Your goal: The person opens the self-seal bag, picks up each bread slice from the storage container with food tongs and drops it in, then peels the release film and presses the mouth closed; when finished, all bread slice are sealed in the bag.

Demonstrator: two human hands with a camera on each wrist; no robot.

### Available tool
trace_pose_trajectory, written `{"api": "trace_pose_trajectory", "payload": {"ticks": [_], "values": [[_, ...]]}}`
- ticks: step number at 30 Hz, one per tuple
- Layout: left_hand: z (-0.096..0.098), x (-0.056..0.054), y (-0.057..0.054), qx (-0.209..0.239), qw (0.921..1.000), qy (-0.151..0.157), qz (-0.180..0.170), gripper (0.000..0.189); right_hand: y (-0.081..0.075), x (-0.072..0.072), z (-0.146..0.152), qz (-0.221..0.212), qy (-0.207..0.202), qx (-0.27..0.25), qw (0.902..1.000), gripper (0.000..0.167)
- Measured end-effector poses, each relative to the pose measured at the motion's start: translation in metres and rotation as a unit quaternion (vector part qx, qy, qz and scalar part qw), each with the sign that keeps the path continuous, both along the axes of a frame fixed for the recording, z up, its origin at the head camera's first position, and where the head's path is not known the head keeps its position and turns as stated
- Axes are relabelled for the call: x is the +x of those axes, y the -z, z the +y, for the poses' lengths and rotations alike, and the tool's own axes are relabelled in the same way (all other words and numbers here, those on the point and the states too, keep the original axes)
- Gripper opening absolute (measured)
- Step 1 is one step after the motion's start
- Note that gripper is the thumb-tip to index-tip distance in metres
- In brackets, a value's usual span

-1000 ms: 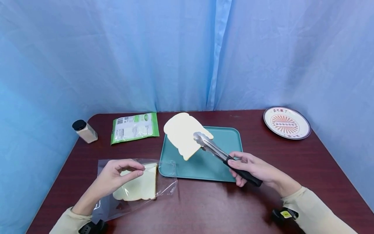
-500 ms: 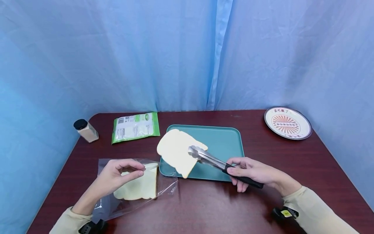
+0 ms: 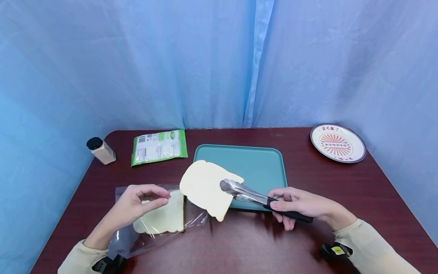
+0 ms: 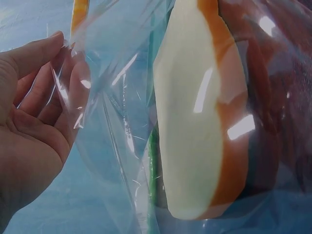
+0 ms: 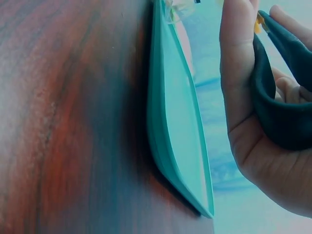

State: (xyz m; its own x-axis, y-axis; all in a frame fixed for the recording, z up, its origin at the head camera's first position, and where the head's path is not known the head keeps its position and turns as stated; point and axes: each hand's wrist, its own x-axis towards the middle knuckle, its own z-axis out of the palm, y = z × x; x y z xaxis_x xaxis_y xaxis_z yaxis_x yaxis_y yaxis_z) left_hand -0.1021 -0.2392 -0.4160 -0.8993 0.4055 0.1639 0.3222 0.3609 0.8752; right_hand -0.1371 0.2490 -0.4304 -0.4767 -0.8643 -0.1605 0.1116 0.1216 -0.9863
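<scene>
My right hand [image 3: 297,205] grips the black handles of metal tongs [image 3: 248,193]. Pinched in the tongs' tips is a slice of bread [image 3: 205,186], held flat over the front left corner of the teal tray [image 3: 256,160] and overlapping the bag's opening in the head view. With thumb and fingertips my left hand [image 3: 138,203] pinches the upper edge of a clear plastic bag [image 3: 126,239]. Inside that bag lies more sliced bread [image 3: 164,219], its orange-brown crust showing in the left wrist view. In the right wrist view the tongs' dark handles [image 5: 273,112] cross my palm.
Behind the bag lies a green and white packet [image 3: 159,147]. A jar with a black lid [image 3: 101,151] stands at the back left corner. At the back right rests a round patterned plate [image 3: 338,144] on the dark wooden table [image 3: 239,243]. Blue curtains surround the table.
The tongs and bread slice have come down and left, from over the tray toward the bag. My right hand has dropped slightly with them. The left hand stays at the bag's edge.
</scene>
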Motion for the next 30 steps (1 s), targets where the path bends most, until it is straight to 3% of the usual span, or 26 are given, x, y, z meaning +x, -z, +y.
{"api": "trace_pose_trajectory", "payload": {"ticks": [6,20,25,30], "values": [[-0.002,0.002,-0.003,-0.009,0.9999,-0.008,0.000,0.020,-0.001,0.000,0.013,-0.014,-0.015,-0.023,0.9995,0.016],[-0.003,0.002,-0.004,-0.022,0.9996,-0.016,-0.003,0.019,-0.007,0.005,0.028,-0.056,-0.013,0.078,0.9953,0.025],[-0.002,0.001,-0.004,-0.015,0.9998,-0.012,-0.002,0.020,-0.002,0.005,0.037,-0.062,-0.069,0.007,0.9957,0.021],[-0.001,0.002,-0.003,-0.011,0.9999,-0.010,0.003,0.020,0.004,0.004,0.034,-0.052,-0.131,-0.051,0.9887,0.017]]}}
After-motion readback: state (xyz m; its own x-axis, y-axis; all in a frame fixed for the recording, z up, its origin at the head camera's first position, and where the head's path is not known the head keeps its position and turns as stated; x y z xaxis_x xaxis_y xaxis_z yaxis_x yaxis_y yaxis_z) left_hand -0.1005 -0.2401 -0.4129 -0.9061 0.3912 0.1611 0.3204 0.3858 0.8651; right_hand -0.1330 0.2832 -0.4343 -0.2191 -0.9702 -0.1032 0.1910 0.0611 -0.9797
